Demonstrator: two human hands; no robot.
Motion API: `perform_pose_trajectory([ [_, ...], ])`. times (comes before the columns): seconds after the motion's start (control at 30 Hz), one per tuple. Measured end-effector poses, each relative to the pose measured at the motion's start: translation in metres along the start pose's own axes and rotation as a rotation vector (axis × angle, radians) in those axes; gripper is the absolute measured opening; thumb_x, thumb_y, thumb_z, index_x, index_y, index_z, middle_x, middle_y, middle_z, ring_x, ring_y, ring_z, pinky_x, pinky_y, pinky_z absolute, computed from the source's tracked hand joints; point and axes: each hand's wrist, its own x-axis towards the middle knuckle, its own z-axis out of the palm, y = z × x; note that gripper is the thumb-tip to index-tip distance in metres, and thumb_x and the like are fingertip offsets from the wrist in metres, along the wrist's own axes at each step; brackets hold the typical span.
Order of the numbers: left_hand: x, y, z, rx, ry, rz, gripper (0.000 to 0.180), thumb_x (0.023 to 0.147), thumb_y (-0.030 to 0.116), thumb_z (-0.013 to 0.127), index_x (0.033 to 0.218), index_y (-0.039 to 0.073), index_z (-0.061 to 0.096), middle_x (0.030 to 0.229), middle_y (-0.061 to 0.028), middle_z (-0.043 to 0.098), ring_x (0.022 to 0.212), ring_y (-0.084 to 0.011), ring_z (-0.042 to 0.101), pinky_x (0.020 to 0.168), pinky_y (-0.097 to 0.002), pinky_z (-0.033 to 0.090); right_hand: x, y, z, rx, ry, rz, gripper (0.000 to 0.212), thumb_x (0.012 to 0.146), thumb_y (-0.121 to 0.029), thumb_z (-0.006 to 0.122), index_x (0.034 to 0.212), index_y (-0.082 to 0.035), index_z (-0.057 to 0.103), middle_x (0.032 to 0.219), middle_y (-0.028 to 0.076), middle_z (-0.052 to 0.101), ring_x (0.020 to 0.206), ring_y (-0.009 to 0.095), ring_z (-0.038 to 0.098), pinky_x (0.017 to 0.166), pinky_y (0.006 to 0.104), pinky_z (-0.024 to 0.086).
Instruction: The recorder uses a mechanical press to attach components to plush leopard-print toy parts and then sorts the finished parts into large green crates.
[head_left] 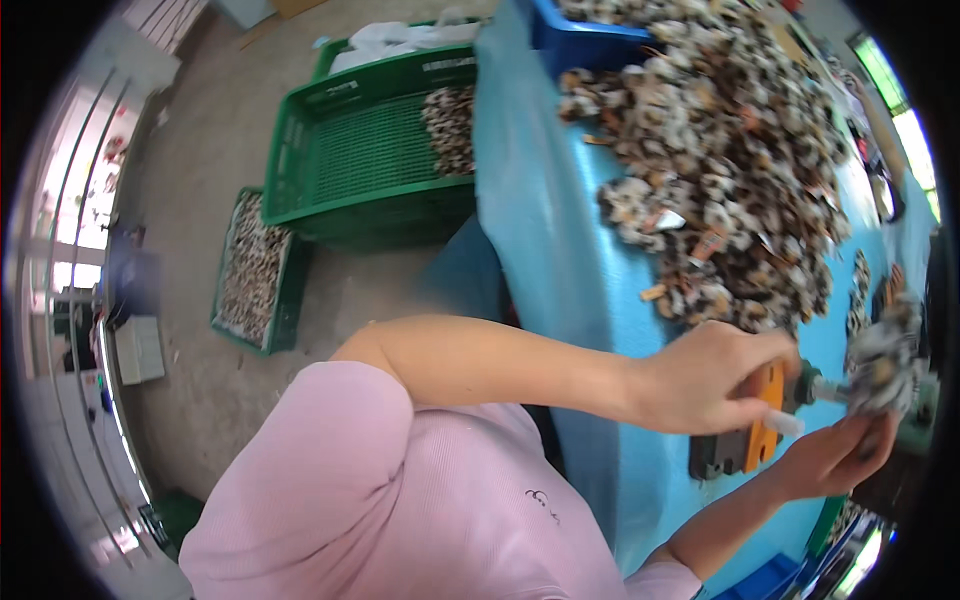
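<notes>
My left hand (700, 378) reaches across from the left, its fingers curled beside an orange and black block-shaped device (765, 415). A short white tip (785, 423) shows at the end of its thumb or finger; whether it is held or worn I cannot tell. My right hand (838, 455) is closed at the underside of a blurred, fuzzy grey-and-white tuft (885, 360). Beside the tuft is a green metal part with a shaft (822, 388). Just beyond my left hand lies a big heap of small white-and-brown tufted pieces (720, 150).
Light blue sheeting (545, 200) covers the table. A blue bin (600, 45) stands at its far end. On the floor to the left are a large green crate (370, 205) partly filled with similar pieces and a smaller, fuller crate (290, 300).
</notes>
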Motion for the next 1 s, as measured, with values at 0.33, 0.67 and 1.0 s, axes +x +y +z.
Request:
perform_pose_trajectory([
  [0.33,-0.187,-0.087,-0.192,0.359,0.335,-0.666,0.008,0.075,0.006,0.059,0.082,0.003,0.058,0.067,-0.0045,0.061,0.062,-0.0114,0.06,0.056,-0.0246,0.046,-0.001,0.145,0.025,-0.505,-0.988,0.487,0.038,0.093,-0.023,0.042,0.124,-0.002,0.041,0.069,-0.001,0.039,0.052,0.005,0.034,0.042,0.0236,0.026],
  [0.67,-0.24,-0.15,-0.274,0.649,0.431,-0.884,0.012,0.071,0.014,0.065,0.078,0.006,0.06,0.067,-0.0051,0.052,0.056,-0.0183,0.052,0.051,-0.0305,0.042,0.067,0.07,0.098,-0.741,-1.117,0.568,0.034,0.089,-0.012,0.049,0.12,0.002,0.044,0.072,0.003,0.054,0.06,0.009,0.047,0.054,0.022,0.039],
  [1.0,-0.194,-0.081,-0.308,0.665,-0.313,-0.991,0.03,0.068,0.034,0.066,0.09,0.015,0.063,0.095,-0.0048,0.057,0.105,-0.0231,0.044,0.093,-0.0385,0.029,0.085,-0.03,0.15,-0.539,-1.008,0.826,0.022,0.084,-0.003,0.053,0.106,0.001,0.053,0.075,0.003,0.056,0.067,0.008,0.051,0.057,0.0212,0.043],
])
